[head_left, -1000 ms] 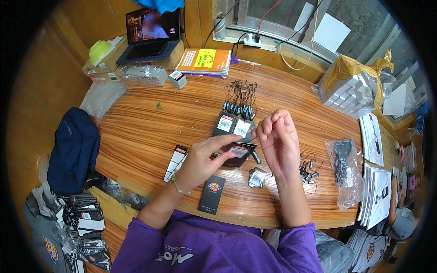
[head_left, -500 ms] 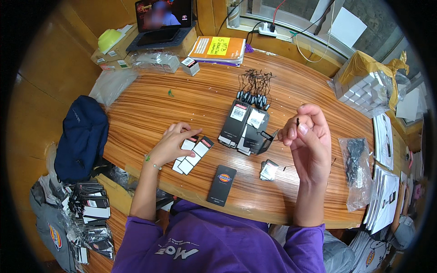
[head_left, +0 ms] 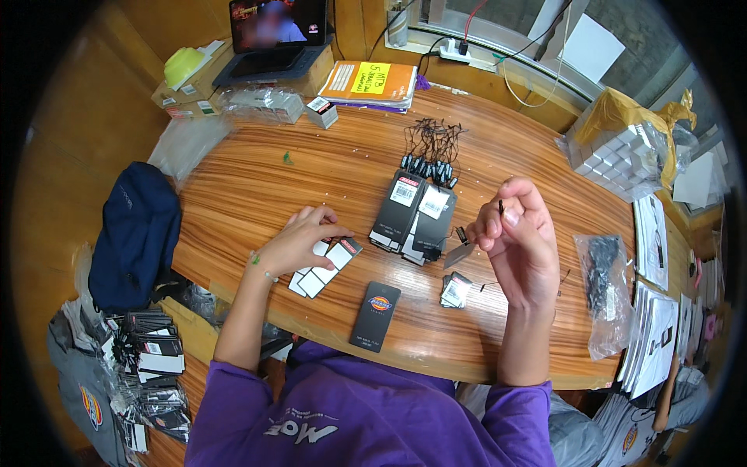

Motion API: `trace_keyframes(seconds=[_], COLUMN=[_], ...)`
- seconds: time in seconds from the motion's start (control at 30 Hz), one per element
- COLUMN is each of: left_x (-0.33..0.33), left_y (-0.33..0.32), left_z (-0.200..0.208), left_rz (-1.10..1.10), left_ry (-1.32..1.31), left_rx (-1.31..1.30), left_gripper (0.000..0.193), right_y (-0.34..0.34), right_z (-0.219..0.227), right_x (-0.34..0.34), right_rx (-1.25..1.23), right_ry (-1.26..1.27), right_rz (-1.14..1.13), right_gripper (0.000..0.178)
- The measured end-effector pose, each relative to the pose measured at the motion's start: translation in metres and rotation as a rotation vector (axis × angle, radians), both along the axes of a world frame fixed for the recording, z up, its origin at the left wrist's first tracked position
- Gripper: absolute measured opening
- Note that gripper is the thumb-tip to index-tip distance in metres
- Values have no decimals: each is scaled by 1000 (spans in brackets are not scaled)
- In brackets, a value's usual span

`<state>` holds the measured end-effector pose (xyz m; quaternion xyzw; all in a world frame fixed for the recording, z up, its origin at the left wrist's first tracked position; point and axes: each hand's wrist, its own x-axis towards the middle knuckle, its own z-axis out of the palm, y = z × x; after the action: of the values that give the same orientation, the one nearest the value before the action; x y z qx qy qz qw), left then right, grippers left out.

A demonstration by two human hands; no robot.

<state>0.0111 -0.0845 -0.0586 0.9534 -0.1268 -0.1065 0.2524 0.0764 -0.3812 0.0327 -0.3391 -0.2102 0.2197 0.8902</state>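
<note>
My left hand rests over white tags with black-and-red tops, its thumb and forefinger apart, the fingertips at the edge of the fanned tags. My right hand is raised and pinches a thin black string. A small dark tag hangs tilted just below its fingers. Left of this hand lie two stacks of black hang tags, with barcode stickers on top and their black strings bunched at the far end. One black hang tag lies alone near the table's front edge. A small pile of barcode stickers sits below the dangling tag.
A clear bag of black strings and stacked white packages are at the right. Boxes in a plastic bag stand far right. At the back are a tablet, a notebook and a sticker stack. A navy bag is at left.
The small dark tag under my right hand has swung round, now showing a flat face, and that hand has shifted slightly left. My left hand stays over the white tags.
</note>
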Motion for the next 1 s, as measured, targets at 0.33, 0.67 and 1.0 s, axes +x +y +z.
trace_keyframes(seconds=[0.33,0.67,1.0], left_x=[-19,-4,-5], left_y=[-17,-96,-108], left_z=[37,77,92], left_rz=[373,339,191], left_ry=[68,-157,-266], left_rx=[-627,-920,-692], left_gripper=[31,18,14], right_y=[0,33,25], right_z=[1,-12,-6], right_x=[-5,-27,-23], right_rx=[-223,-807,-859], right_ry=[-111,-942,-935], right_rz=[-26,-592,-558], right_gripper=[19,20,23])
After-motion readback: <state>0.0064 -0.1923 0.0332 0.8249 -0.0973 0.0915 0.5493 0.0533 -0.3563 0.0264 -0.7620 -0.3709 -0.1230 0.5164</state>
